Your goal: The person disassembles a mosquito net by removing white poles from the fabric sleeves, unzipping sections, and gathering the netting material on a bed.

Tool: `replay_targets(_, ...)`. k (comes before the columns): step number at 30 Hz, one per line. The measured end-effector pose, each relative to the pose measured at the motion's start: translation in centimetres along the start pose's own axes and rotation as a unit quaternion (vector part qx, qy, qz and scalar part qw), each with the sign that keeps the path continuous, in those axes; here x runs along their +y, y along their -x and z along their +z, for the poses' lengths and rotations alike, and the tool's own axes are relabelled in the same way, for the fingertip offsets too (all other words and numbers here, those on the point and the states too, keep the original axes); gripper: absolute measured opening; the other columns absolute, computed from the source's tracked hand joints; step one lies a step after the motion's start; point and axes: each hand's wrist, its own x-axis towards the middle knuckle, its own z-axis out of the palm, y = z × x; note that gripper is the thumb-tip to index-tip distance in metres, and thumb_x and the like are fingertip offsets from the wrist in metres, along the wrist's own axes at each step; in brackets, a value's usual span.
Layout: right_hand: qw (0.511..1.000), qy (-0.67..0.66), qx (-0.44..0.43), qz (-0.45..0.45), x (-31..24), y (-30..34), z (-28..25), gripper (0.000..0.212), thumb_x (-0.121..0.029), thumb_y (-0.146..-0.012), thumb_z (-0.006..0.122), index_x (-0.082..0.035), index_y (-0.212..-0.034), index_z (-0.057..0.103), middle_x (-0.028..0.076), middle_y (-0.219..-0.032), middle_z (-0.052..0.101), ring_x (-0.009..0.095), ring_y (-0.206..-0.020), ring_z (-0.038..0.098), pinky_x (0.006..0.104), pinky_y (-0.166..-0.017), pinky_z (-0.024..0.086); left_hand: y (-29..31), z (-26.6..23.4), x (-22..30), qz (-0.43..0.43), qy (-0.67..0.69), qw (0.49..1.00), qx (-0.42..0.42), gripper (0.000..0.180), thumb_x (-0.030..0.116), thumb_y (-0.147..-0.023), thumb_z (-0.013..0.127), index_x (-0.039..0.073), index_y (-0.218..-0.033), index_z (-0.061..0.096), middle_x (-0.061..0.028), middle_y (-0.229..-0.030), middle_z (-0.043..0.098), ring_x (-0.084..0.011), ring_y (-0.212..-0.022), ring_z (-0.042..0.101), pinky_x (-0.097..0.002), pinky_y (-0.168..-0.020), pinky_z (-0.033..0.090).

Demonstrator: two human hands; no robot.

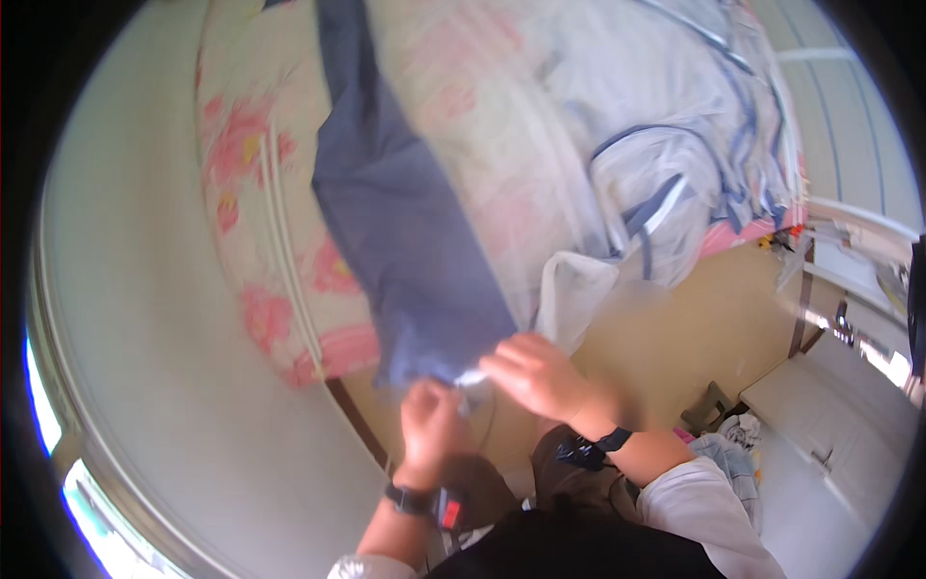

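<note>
A long blue-grey piece of clothing, shaped like trousers laid lengthwise, stretches from the far side of the bed to its near edge. At its near end, my left hand is closed in a fist on the left part of the hem. My right hand grips the right corner of the same end, its fingers curled together and pointing left. Between the two hands shows a small whitish patch at the hem, too blurred to make out. The hem hangs just past the bed's edge.
Under the clothing lies a bed with a pink-flowered sheet. White netting with blue trim is heaped on its right side. A pale wall stands at left. White cabinets and piled clothes are at right, by the tan floor.
</note>
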Motion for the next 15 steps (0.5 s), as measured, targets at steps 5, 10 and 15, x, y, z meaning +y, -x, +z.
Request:
replay_targets(5,0.999,0.027,0.016,-0.018,-1.3,-0.7,0.4,0.017,-0.006,-0.068,0.059,-0.006,-0.085,0.058,0.004,-0.066,0.044,0.022,-0.062,0.05,0.0329,-0.054,0.041,0.2,-0.5,0.5,0.061,0.082,0.994,0.049,0.015,0.0,-0.075,0.059,0.006,-0.066,0.049,-0.0015,-0.078,0.052,-0.0102,-0.074,0.047,-0.024,-0.069,0.038)
replay_targets(10,0.997,0.063,0.047,0.022,-3.3,-1.8,-0.4,0.027,-0.003,-0.065,0.064,-0.005,-0.091,0.062,0.005,-0.084,0.058,0.021,-0.074,0.056,0.0313,-0.062,0.044,0.5,-0.9,1.4,0.382,-0.233,0.881,0.155,0.013,0.003,-0.072,0.063,0.003,-0.066,0.051,-0.0122,-0.097,0.056,-0.0208,-0.091,0.052,-0.033,-0.085,0.04)
replay_targets(15,0.989,0.097,0.099,-0.057,-3.6,-2.7,-0.1,0.027,-0.002,-0.065,0.064,-0.001,-0.091,0.063,0.01,-0.1,0.06,0.025,-0.081,0.057,0.034,-0.069,0.046,0.5,-1.7,1.5,0.045,0.155,0.986,-0.034,0.008,0.0,-0.084,0.054,0.006,-0.079,0.051,0.0004,-0.089,0.054,-0.0066,-0.079,0.048,-0.0217,-0.075,0.039)
